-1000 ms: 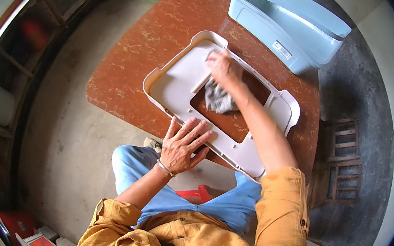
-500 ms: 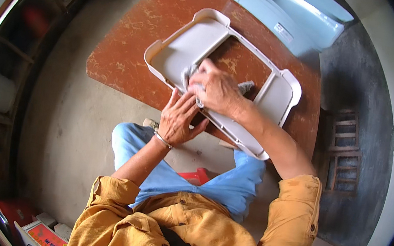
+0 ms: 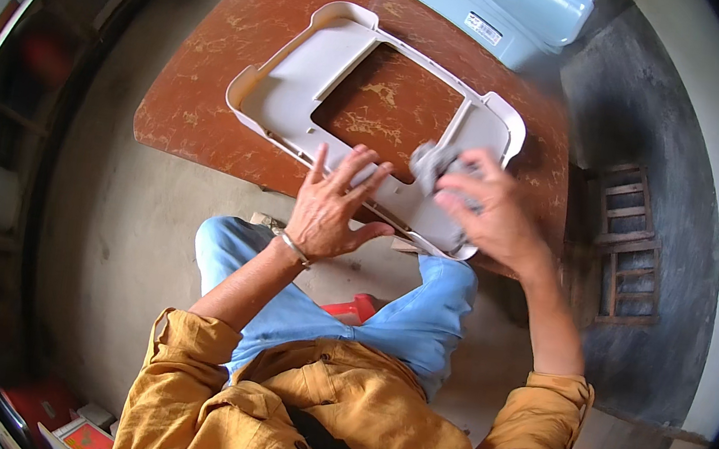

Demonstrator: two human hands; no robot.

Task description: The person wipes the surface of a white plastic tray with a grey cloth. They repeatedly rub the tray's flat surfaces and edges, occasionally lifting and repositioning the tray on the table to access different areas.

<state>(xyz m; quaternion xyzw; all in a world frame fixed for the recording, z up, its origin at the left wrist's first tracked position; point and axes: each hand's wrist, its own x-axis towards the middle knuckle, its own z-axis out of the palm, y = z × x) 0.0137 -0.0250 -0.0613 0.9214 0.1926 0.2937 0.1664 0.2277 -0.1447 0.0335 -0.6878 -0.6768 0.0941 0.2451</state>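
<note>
Only one clear label: a small white rectangular sticker (image 3: 482,28) with dark print (too small to make out), stuck on the sloping front of the pale blue plastic housing (image 3: 497,6) at the far edge of the brown table (image 3: 212,105). Down at the lower left, on the floor by the shelving, a flat red-and-orange printed package (image 3: 87,441) with a white border, partly cut off.

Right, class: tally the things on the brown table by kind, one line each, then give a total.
White plastic frame: 1
Grey cloth: 1
Pale blue plastic housing: 1
Total: 3
</note>
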